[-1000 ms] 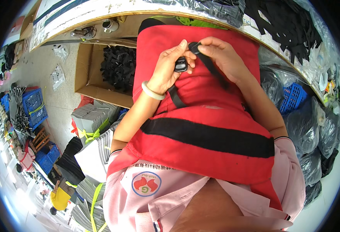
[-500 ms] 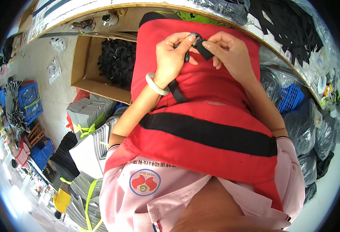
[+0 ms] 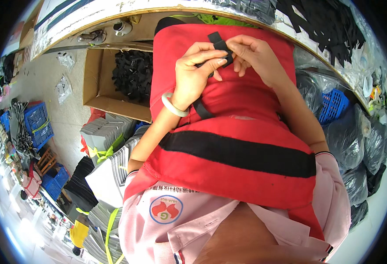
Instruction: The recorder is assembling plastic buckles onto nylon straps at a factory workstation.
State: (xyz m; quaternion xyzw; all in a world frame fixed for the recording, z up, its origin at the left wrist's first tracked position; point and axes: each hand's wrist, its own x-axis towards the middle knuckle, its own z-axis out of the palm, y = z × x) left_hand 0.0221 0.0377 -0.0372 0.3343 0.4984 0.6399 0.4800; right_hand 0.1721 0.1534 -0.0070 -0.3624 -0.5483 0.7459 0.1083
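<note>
A short black strap (image 3: 220,45) is folded over on itself above my lap, one flat end sticking up. My left hand (image 3: 197,66) is closed on its lower part, thumb and fingers pinching it. At the strap's right edge is my right hand (image 3: 256,55), fingers curled, with thumb and forefinger pinched together against the band. Part of the strap is hidden behind the left fingers. Under both hands spreads a red apron (image 3: 246,97) with a black band across it.
An open cardboard box (image 3: 92,83) of black strap pieces stands left of my lap. Below it are stacked grey sheets (image 3: 103,132) tied with green bands. A worktable edge (image 3: 180,9) curves across the front, with black strips (image 3: 329,31) at right. Bagged goods (image 3: 345,136) and a blue basket (image 3: 334,105) lie right.
The strap end that my right fingers held out to the right now stands upright, folded over. The right fingers have shifted to the strap's side; the left hand still grips it.
</note>
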